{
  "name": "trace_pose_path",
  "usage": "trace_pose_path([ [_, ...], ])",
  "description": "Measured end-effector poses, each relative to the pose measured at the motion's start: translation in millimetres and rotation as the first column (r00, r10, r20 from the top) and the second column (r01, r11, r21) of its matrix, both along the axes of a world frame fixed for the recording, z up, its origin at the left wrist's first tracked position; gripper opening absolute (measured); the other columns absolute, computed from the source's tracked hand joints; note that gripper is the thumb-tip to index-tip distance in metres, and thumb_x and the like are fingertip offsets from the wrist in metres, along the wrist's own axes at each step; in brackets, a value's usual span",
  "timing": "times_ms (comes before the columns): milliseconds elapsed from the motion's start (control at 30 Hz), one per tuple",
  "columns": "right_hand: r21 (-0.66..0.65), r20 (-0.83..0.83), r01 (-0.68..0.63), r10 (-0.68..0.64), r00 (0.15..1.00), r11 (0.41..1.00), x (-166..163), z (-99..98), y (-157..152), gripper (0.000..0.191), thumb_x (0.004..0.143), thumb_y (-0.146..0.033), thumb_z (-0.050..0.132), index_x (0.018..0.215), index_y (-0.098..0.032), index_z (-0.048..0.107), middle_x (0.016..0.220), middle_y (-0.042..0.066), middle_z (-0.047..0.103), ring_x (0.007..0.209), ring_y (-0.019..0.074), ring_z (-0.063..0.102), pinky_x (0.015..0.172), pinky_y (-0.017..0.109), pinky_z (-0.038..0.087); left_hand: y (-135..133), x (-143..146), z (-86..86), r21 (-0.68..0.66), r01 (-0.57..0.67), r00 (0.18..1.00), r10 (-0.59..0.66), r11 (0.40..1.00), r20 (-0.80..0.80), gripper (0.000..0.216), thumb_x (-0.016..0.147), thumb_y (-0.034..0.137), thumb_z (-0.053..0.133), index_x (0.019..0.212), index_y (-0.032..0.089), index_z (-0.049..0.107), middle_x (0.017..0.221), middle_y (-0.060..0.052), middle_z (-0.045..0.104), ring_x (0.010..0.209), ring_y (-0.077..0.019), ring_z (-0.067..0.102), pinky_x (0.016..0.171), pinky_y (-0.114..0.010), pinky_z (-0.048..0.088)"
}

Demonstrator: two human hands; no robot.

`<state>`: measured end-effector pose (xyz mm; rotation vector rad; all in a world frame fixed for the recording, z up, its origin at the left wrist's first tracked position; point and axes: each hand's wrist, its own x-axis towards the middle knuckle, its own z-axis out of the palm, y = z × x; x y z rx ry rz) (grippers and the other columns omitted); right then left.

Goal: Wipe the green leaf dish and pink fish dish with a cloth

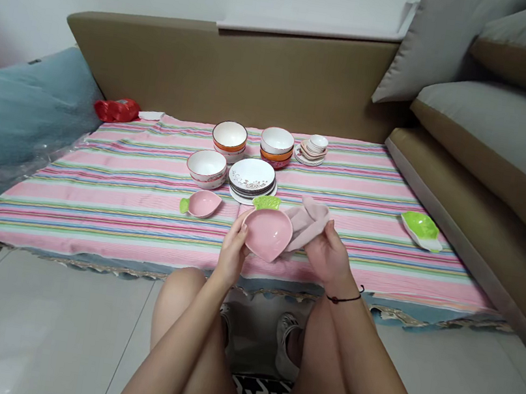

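Note:
My left hand (pixel 233 249) grips the left rim of a pink fruit-shaped dish (pixel 268 231) with a green leaf tip, tilted toward me above the front of the striped cloth. My right hand (pixel 328 253) is closed on a pale pink cloth (pixel 307 223) that lies against the dish's right side. A second pink dish (pixel 203 203) of the same shape rests on the striped cloth to the left.
On the striped cloth (pixel 134 197) stand a stack of plates (pixel 252 179), a white bowl (pixel 207 167), two stacks of bowls (pixel 229 139) (pixel 276 145), small saucers (pixel 313 150) and a green dish (pixel 420 228). Sofa cushions rise at right, a teal pillow (pixel 13 113) at left.

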<state>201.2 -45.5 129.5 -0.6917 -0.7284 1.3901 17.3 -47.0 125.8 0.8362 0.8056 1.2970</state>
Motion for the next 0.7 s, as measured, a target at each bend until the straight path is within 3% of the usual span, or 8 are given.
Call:
trace_pose_path([
  [167,-0.030,0.123,-0.043,0.046,0.991,0.999,-2.8,-5.0,-3.0,0.036,0.074,-0.055,0.063,0.095,-0.025,0.069,0.112,0.002,0.067,0.117,0.0234,0.053,0.098,0.037,0.044,-0.1,2.1,-3.0,0.028,0.016,1.000,-0.015,0.999,-0.016,0.043,0.080,0.043,0.061,0.120,0.027,0.059,0.130,-0.003,0.054,0.115,-0.0222,0.050,0.079,-0.024,0.046],
  [333,0.003,0.185,-0.068,0.066,0.981,0.998,-7.3,4.0,-6.1,0.045,0.080,-0.052,0.057,0.119,-0.029,0.059,0.124,0.003,0.060,0.112,0.0207,0.057,0.088,0.033,0.049,-1.6,2.1,-0.6,-0.013,0.019,0.999,-0.019,1.000,0.032,0.041,0.079,0.041,0.062,0.118,0.027,0.061,0.124,-0.003,0.058,0.106,-0.0195,0.055,0.073,-0.022,0.047],
  [467,-0.029,0.332,-0.087,0.092,0.939,0.996,-10.0,3.2,-6.1,0.050,0.075,-0.040,0.065,0.122,-0.028,0.056,0.121,0.004,0.061,0.105,0.0200,0.059,0.080,0.028,0.048,-2.4,2.4,0.9,-0.030,0.000,0.999,0.002,1.000,0.048,0.044,0.078,0.042,0.064,0.118,0.026,0.060,0.122,-0.003,0.060,0.105,-0.0199,0.056,0.075,-0.023,0.046],
  [567,-0.013,0.471,-0.083,0.079,0.879,0.996,-12.0,-3.4,-4.7,0.045,0.074,-0.036,0.065,0.118,-0.025,0.058,0.109,0.002,0.065,0.095,0.0194,0.060,0.076,0.027,0.047,-2.8,2.7,1.3,0.049,0.021,0.999,-0.019,0.999,-0.044,0.041,0.078,0.042,0.063,0.116,0.024,0.063,0.127,-0.004,0.057,0.114,-0.0227,0.052,0.085,-0.026,0.044],
  [700,0.007,0.605,-0.032,0.021,0.796,0.999,-14.4,-8.0,-4.2,0.025,0.078,-0.038,0.060,0.097,-0.021,0.062,0.084,0.000,0.064,0.076,0.0168,0.057,0.066,0.025,0.043,-4.3,2.2,0.9,0.115,0.111,0.968,-0.081,0.987,-0.238,0.041,0.083,0.043,0.057,0.119,0.024,0.062,0.128,-0.005,0.056,0.120,-0.0253,0.047,0.095,-0.029,0.038],
])
